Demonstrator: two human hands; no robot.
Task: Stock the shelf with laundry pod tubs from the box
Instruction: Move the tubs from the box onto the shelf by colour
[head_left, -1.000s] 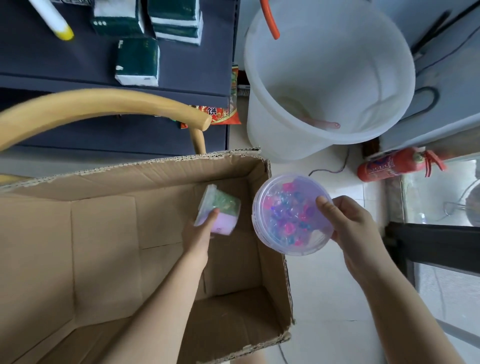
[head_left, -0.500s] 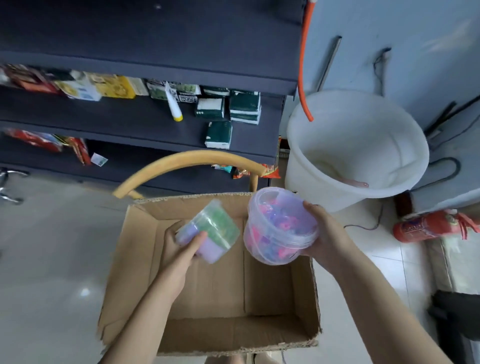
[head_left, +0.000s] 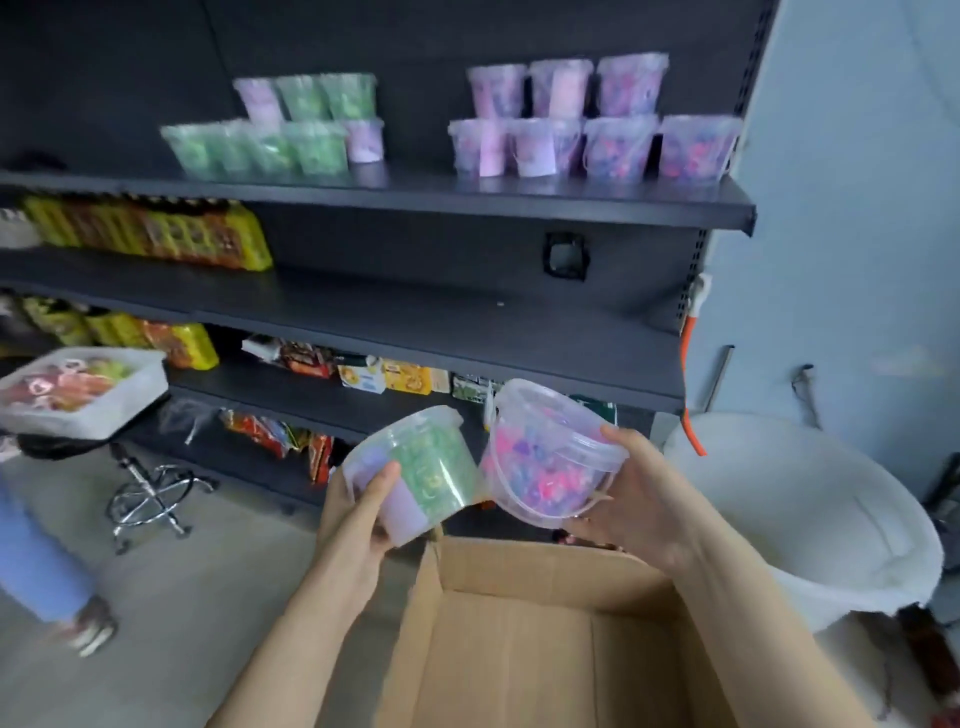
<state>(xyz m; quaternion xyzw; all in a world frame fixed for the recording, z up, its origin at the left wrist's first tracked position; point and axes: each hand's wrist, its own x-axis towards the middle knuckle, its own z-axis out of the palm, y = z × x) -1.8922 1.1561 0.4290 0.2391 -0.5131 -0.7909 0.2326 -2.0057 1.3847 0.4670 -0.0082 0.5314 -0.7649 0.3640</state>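
Note:
My left hand (head_left: 358, 519) grips a clear tub of green pods (head_left: 423, 473) with a lilac label, tilted to the right. My right hand (head_left: 631, 499) holds a clear tub of pink and purple pods (head_left: 545, 457) with a thin handle, and the two tubs touch side by side. Both hang above the far edge of the open cardboard box (head_left: 519, 639), whose visible inside shows no tubs. On the dark top shelf (head_left: 415, 195), green tubs (head_left: 270, 145) stand stacked at the left and pink-purple tubs (head_left: 597, 119) at the right.
Lower shelves hold snack packets (head_left: 156, 234). A big white bucket (head_left: 810, 519) stands at the right by the blue wall. At the left are a stool with a chrome base (head_left: 150, 493), a white bin of goods (head_left: 83, 389) and another person's leg (head_left: 47, 577).
Both hands have lifted their tubs out of the box and up before the shelves. My view has tilted up from the box to the stocked top shelf.

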